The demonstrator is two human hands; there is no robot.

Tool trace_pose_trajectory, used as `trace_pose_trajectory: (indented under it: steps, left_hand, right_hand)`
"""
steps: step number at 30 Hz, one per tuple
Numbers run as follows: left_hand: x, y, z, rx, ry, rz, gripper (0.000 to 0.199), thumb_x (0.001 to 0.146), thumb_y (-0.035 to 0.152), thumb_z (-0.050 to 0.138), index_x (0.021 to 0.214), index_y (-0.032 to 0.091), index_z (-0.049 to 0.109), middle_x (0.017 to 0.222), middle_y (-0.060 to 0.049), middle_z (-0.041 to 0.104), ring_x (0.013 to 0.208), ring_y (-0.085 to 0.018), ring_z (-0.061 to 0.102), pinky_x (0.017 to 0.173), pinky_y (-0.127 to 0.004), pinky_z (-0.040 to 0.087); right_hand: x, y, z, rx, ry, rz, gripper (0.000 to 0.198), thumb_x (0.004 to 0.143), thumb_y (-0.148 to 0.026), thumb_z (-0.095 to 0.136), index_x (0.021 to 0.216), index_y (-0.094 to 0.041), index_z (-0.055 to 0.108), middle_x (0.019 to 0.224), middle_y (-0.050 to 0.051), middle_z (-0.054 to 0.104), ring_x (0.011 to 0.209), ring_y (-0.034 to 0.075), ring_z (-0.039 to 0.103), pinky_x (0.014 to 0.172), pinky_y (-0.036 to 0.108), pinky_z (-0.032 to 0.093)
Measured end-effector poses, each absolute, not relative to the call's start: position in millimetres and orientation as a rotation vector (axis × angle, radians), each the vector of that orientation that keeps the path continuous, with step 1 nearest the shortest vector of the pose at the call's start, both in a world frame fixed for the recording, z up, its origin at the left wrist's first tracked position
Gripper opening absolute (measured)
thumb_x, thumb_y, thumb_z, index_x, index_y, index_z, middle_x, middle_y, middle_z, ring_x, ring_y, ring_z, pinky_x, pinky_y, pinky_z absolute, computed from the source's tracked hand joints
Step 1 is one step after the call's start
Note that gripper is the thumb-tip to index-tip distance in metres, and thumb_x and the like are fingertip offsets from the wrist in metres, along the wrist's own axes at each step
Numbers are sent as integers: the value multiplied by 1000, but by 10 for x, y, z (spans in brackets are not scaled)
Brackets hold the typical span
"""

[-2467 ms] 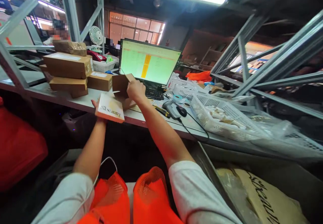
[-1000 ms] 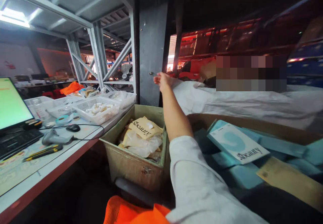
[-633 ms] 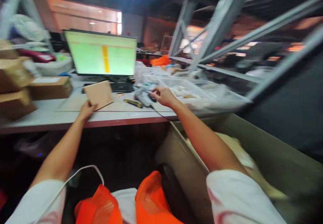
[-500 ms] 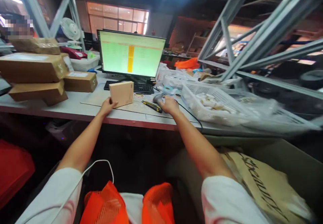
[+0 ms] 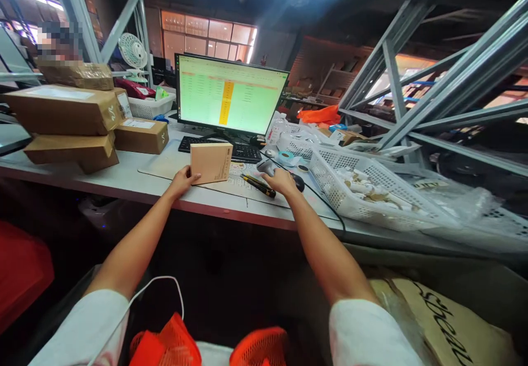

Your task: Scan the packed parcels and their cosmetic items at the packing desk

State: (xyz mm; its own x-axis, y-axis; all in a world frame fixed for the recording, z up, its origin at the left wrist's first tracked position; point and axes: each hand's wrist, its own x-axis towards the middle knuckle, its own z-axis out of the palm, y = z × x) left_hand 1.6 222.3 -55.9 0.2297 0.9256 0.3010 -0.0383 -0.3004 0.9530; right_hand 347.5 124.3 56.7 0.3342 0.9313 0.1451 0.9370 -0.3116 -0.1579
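My left hand (image 5: 181,183) is closed on the lower left corner of a small pale cardboard box (image 5: 209,163). The box stands upright on the desk mat, with small print and a barcode at its right side. To the right, my right hand (image 5: 282,181) is wrapped around a grey handheld barcode scanner (image 5: 266,166), whose head points toward the box. Part of the scanner is hidden by my fingers. Between the hands lie yellow-and-black utility knives (image 5: 259,185). A black mouse (image 5: 297,182) shows just beyond my right wrist.
Behind the box stand a keyboard (image 5: 247,152) and a lit monitor (image 5: 231,95). Brown cartons (image 5: 61,110) are stacked at left. A white perforated basket (image 5: 350,190) with small pieces sits at right, beside plastic bags. A dark cable (image 5: 325,203) hangs over the desk edge.
The whole scene has shifted right and slightly down as the camera turned. Both hands keep their holds on the box and the scanner, with only slight movement against the desk.
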Motion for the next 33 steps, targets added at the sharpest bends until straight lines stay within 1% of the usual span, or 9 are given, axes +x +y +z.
trace_pose_trajectory:
  steps: [4, 8, 12, 18, 23, 26, 28, 30, 33]
  left_hand:
    - [29, 2211, -552, 1541, 867, 1245, 68, 67, 57, 81, 116, 12, 64, 127, -18, 70, 120, -34, 65, 106, -45, 49]
    - [27, 2207, -546, 1566, 895, 1238, 68, 67, 57, 80, 115, 12, 64, 124, -18, 71, 117, -34, 66, 104, -46, 50]
    - [28, 2205, -543, 1593, 932, 1238, 65, 68, 56, 79, 114, 13, 65, 123, -18, 71, 115, -35, 67, 103, -47, 50]
    - [41, 2190, -539, 1609, 929, 1240, 63, 72, 56, 77, 117, 14, 65, 125, -17, 71, 117, -33, 67, 104, -46, 50]
    - [52, 2178, -543, 1600, 951, 1230, 59, 74, 56, 76, 114, 14, 65, 121, -16, 73, 115, -33, 68, 102, -46, 51]
    - [56, 2174, -553, 1601, 974, 1215, 58, 76, 56, 76, 116, 15, 65, 123, -15, 72, 116, -33, 67, 102, -45, 51]
    - [59, 2171, -549, 1604, 1001, 1200, 58, 78, 56, 75, 118, 16, 64, 125, -15, 71, 116, -33, 67, 102, -45, 51]
    - [63, 2167, -532, 1602, 1019, 1185, 59, 80, 58, 75, 119, 16, 64, 127, -15, 71, 117, -33, 67, 103, -45, 51]
    - [70, 2154, -497, 1590, 1028, 1170, 61, 79, 59, 74, 120, 15, 63, 129, -16, 70, 119, -33, 66, 103, -46, 51]
  right_hand:
    - [3176, 863, 974, -1841, -2141, -31, 41, 89, -55, 64, 106, -19, 72, 92, 7, 73, 82, 22, 65, 69, 28, 41]
    - [2959, 730, 1179, -1737, -2257, -94, 36, 89, -53, 65, 100, -19, 70, 83, 5, 71, 70, 18, 59, 61, 27, 32]
    - [3111, 970, 1077, -1945, -2151, -176, 38, 92, -55, 63, 103, -19, 71, 96, 10, 74, 85, 24, 66, 65, 28, 37]
    - [3649, 1308, 586, -2448, -1741, -147, 53, 98, -58, 52, 122, -13, 67, 123, 20, 70, 116, 33, 66, 88, 37, 49]
    - [3810, 1349, 319, -2580, -1624, -83, 51, 99, -50, 52, 128, -10, 65, 124, 23, 69, 119, 37, 65, 93, 42, 50]
    - [3729, 1485, 380, -2440, -1568, -274, 50, 102, -47, 45, 127, -9, 65, 127, 23, 68, 121, 37, 64, 97, 41, 49]
    - [3605, 1696, 460, -2306, -1551, -351, 49, 105, -40, 36, 134, -9, 62, 128, 22, 67, 123, 34, 62, 101, 40, 47]
    - [3445, 1985, 510, -2245, -1685, -226, 47, 105, -35, 36, 140, -12, 59, 129, 20, 68, 123, 31, 62, 103, 38, 46]
    - [3205, 2449, 489, -2222, -1912, 64, 39, 98, -32, 56, 133, -19, 66, 127, 14, 70, 122, 28, 64, 103, 34, 47]
